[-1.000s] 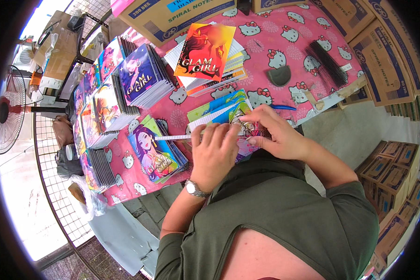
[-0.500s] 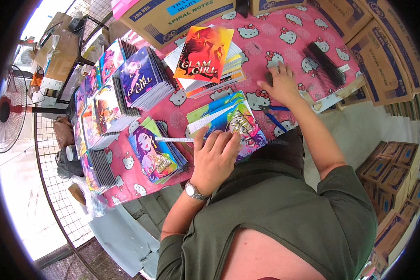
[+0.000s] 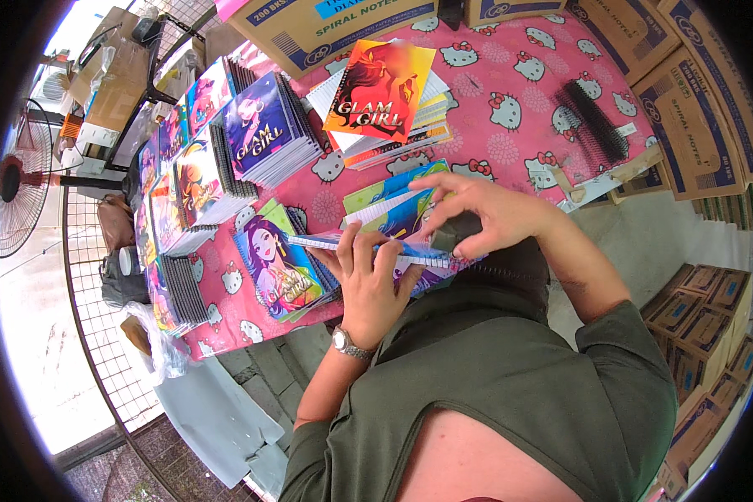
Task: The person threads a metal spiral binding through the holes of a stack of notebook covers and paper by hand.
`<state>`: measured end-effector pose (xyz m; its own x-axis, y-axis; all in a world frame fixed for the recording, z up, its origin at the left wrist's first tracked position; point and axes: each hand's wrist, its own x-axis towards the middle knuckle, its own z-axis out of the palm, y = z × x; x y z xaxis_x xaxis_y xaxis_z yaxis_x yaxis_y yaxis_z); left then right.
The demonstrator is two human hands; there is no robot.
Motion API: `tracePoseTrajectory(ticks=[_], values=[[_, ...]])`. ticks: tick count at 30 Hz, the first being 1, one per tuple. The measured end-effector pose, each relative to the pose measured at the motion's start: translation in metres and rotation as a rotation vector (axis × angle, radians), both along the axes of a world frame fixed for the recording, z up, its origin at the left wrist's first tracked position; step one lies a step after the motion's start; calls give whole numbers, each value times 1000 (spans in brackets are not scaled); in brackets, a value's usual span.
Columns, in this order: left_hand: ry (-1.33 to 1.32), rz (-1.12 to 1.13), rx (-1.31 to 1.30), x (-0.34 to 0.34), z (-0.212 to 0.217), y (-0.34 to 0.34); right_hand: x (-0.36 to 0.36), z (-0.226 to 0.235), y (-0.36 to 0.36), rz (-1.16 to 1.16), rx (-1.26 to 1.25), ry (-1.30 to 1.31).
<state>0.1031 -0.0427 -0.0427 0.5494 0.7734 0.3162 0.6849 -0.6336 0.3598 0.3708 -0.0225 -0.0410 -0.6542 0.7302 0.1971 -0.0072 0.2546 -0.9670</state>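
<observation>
In the head view, the left hand (image 3: 368,263) has its fingers bent over a thin notebook (image 3: 316,242), the grip closed around it; the notebook lies tilted above the near edge of the counter (image 3: 320,203), its white page edge turned toward the person. The right hand (image 3: 494,209) has its grip curved between thumb and fingers around a smooth dark grey block (image 3: 457,229), set against the right part of the notebook, where a row of black wire loops (image 3: 510,272) shows; whether block and loops touch cannot be told. Behind the hands lie glossy green-and-blue notebooks (image 3: 393,194) with ruled white paper. Left of them, a stack of notebooks (image 3: 274,261) carries a purple-haired figure and pale, ornamental capitals. Farther back, a red-orange cover (image 3: 376,92) bears large light lettering in two lines, on a fanned pile of paper; beside it, dark blue notebooks (image 3: 263,125) repeat similar lettering in white, their black coils bunched along one side. The counter has a shiny pink covering printed with white cat heads and pale flowers. At its right lies a bristly bundle of black coils (image 3: 592,125) with a small white tag. Brown cardboard cartons (image 3: 699,121) carry dark blue printed bands and lettering.
</observation>
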Motion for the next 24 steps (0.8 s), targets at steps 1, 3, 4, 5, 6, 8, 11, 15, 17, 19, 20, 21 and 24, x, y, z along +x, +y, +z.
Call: tracePoseTrajectory(ticks=[1, 3, 4, 5, 6, 8, 11, 15, 17, 19, 20, 21, 24], values=[[-3, -8, -1, 1, 2, 1, 0, 1, 0, -14, 51, -60], [-2, -22, -11, 1, 4, 0, -8, 10, -6, 149, -226, 423], [-2, -25, -26, 1, 5, -1, -7, 16, -2, 156, -105, 203], [-3, -32, -36, 2, 8, 0, -5, 16, 2, 95, -27, 63], [-4, -39, -45, 3, 10, 1, -4, 14, 6, 33, 50, -77], [-10, -44, -43, 1, 13, 2, -7, 17, 9, 124, -78, 112], [-11, -35, -48, -1, 10, 2, -9, 16, 16, 120, -113, -133], [-36, 13, -64, -12, 14, 11, -22, 9, 11, 210, -262, 471], [-41, 39, -54, -23, 12, 26, -22, 12, 30, 177, -35, 168], [-50, 13, -30, -32, 10, 33, -25, 16, 34, 137, -94, 140], [-66, 5, -32, -35, 8, 34, -28, 19, 31, 134, -195, 233], [-83, -3, -34, -34, 7, 35, -31, 19, 32, 147, -147, 141], [-89, 6, 20, -31, 3, 33, -32, 23, 41, 119, -85, -197]])
